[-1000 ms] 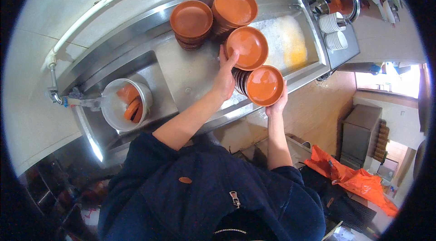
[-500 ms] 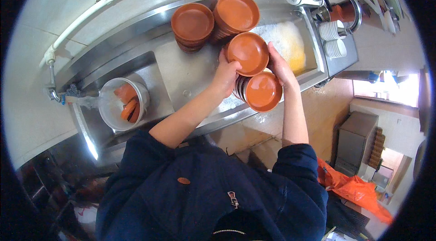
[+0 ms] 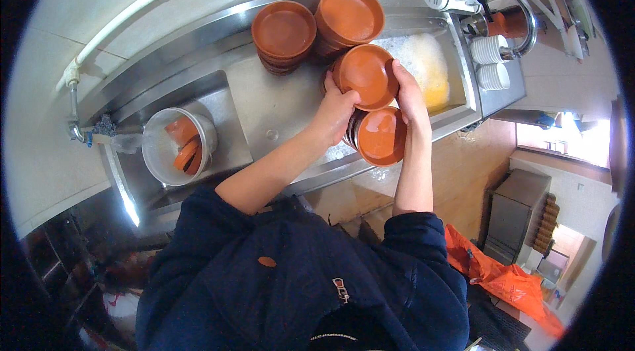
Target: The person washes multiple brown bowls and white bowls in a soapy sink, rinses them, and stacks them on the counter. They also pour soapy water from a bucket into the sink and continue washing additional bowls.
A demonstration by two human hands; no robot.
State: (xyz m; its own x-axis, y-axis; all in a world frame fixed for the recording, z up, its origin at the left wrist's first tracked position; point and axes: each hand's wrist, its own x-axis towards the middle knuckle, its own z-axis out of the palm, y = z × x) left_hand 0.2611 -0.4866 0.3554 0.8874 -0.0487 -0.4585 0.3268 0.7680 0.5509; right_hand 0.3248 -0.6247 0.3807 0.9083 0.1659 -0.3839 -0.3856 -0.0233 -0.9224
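Observation:
Between my two hands is a round orange-brown clay dish point(image 3: 367, 77), its inside facing up. My left hand point(image 3: 334, 116) is closed on its left side, the thumb over the near rim. My right hand point(image 3: 411, 96) grips its right edge, fingers along the rim. Whether more dishes sit under it I cannot tell. Just nearer, a leaning stack of similar dishes point(image 3: 381, 137) stands by the sink's front edge, partly hidden by my right wrist. Behind the held dish rise two more stacks, a left clay stack point(image 3: 284, 30) and a right clay stack point(image 3: 350, 15).
The steel sink point(image 3: 264, 103) has foamy yellowish water point(image 3: 430, 70) at its right. A whitish bucket point(image 3: 210, 146) with clay pieces stands at left. A curved faucet point(image 3: 526, 7) and stacked white cups point(image 3: 488, 50) are at right. An orange bag point(image 3: 493, 275) lies at lower right.
My right hand and forearm have shifted slightly left, closer round the held dish. My left hand keeps its hold. The whole view has tilted a little.

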